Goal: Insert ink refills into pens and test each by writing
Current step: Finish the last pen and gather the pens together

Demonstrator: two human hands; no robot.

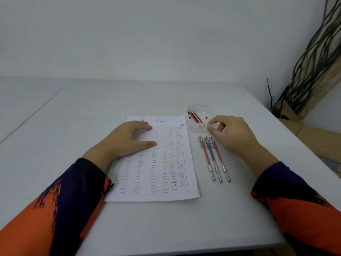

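While the left hand [129, 138] lies flat with fingers straight and thumb spread, palm down, it presses on the upper left part of a white lined sheet of paper [156, 174] filled with rows of red and blue scribbles. Beyond its fingertips sits a printed letterhead at the sheet's top edge. The right hand [230, 133] has its fingers curled, thumb and forefinger pinching a small clear item at the near rim of a shallow clear plastic tray [201, 108]; what that item is cannot be told. Just beyond this hand's fingertips, inside the tray, lie thin red ink refills [195, 117] and a few small black caps [206, 117]. Directly beneath its thumb side, three clear-barrelled pens [214, 159] lie side by side on the table, two with red ink flanking one with dark ink, just clear of the paper's edge. Both forearms wear orange and navy patterned sleeves [64, 209]. Everything rests on a white table [166, 228]. Far beyond the right hand, dark twisted branches [310, 71] lean against the wall.
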